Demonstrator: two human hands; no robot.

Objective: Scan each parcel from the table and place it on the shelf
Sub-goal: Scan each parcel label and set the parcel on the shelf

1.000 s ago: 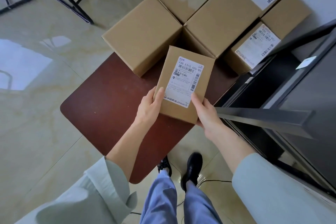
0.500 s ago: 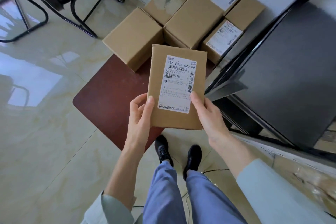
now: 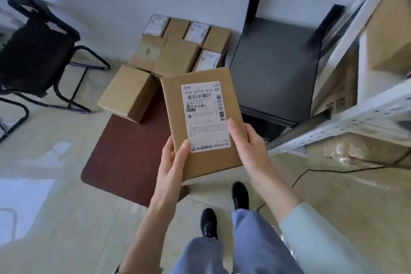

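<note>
A flat cardboard parcel (image 3: 175, 104) with a white shipping label facing up is held in the air in front of me. My left hand (image 3: 172, 163) grips its lower left corner, thumb on top. My right hand (image 3: 246, 140) holds its right edge, thumb on the label. Below it the low dark red table (image 3: 124, 151) carries several more cardboard parcels (image 3: 129, 92) at its far end against the wall. The grey metal shelf (image 3: 347, 122) stands at the right, with a large box (image 3: 391, 35) on an upper level.
A black cabinet (image 3: 273, 69) stands between the table and the shelf. A black chair (image 3: 33, 55) is at the left. A black cable (image 3: 333, 171) runs across the tiled floor at the right. My feet (image 3: 222, 207) are near the table's front edge.
The parcel has been lifted off the table and carried up and toward me with both hands. My view has risen and pulled back, and the shelf has come into sight at the right.
</note>
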